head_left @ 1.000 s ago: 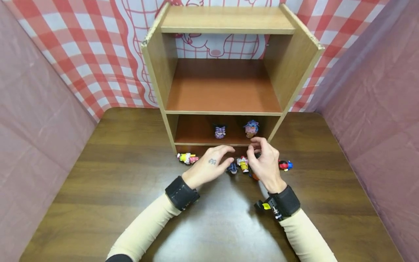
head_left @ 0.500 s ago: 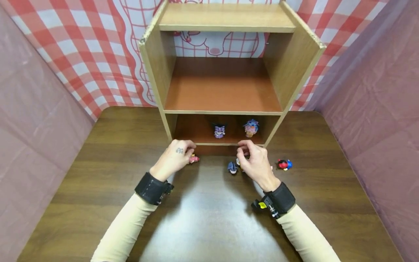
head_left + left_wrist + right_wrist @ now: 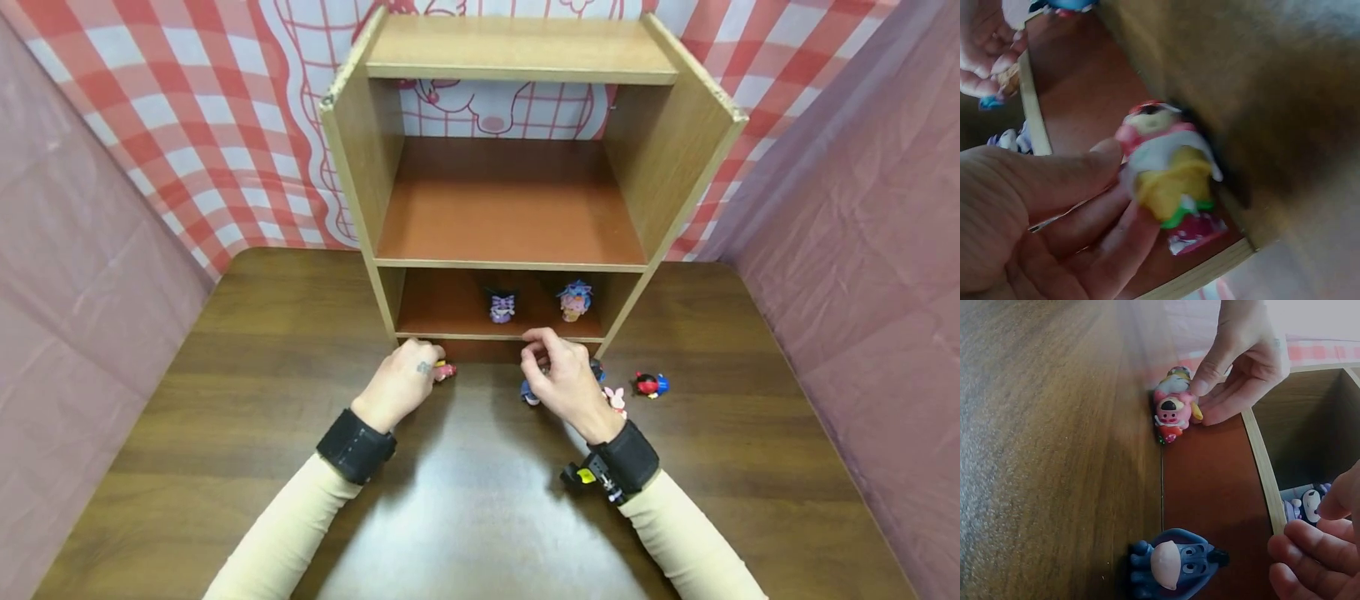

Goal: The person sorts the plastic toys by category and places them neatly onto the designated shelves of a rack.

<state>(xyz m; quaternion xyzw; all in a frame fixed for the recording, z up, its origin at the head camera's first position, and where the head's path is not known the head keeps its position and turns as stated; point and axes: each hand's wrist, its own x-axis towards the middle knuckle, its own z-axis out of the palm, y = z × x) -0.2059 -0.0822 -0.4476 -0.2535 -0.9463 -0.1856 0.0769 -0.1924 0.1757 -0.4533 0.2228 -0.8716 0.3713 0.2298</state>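
My left hand [image 3: 401,383] is at the left foot of the shelf unit, pinching a pink bear figurine [image 3: 1172,412] between thumb and fingers. In the left wrist view the same bear figurine [image 3: 1169,172] shows its white, yellow and green body, close to the tabletop. My right hand [image 3: 566,379] hovers over the toys before the shelf, its fingers loosely curled around nothing. Below and beside those fingers is a blue donkey figurine [image 3: 1175,562], apart from them and partly hidden in the head view.
A wooden shelf unit [image 3: 510,265] stands behind the hands. Its lower level holds a purple-and-black figurine [image 3: 502,308] and a blue-topped figurine [image 3: 574,300]. On the table to the right lie a white rabbit-eared figurine [image 3: 615,398] and a red-and-blue figurine [image 3: 651,384].
My left hand has moved left from the middle and taken hold of the bear figurine. My right hand has shifted slightly left, uncovering the rabbit-eared figurine.
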